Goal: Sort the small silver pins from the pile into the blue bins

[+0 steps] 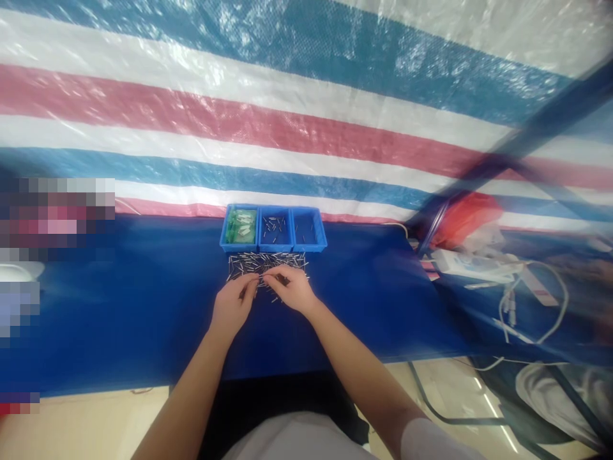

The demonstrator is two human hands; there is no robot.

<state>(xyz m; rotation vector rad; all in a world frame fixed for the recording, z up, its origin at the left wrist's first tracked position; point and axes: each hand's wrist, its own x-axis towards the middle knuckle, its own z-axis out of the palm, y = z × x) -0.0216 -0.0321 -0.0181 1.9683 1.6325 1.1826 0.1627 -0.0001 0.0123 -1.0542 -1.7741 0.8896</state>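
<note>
My left hand (235, 300) and my right hand (292, 289) meet fingertip to fingertip above a loose pile of small metal pins (265, 260) on the blue tabletop. Both are closed in a pinch, on what looks like one thin metal pin (261, 276); the fingers cover most of it. Just beyond the pile stand three blue bins side by side. The left bin (223, 243) holds green packaging (242, 227) with pale pieces on it. Several pins lie scattered in the middle bin (275, 248), and a few in the right bin (310, 246).
The blue table (373, 287) runs up to a striped plastic sheet (287, 137). On the right are a red bag (467, 220), a white box (472, 265) and looped white cables (565, 306), near dark frame bars. Blurred-out shapes and a white rounded object (22, 271) are at left.
</note>
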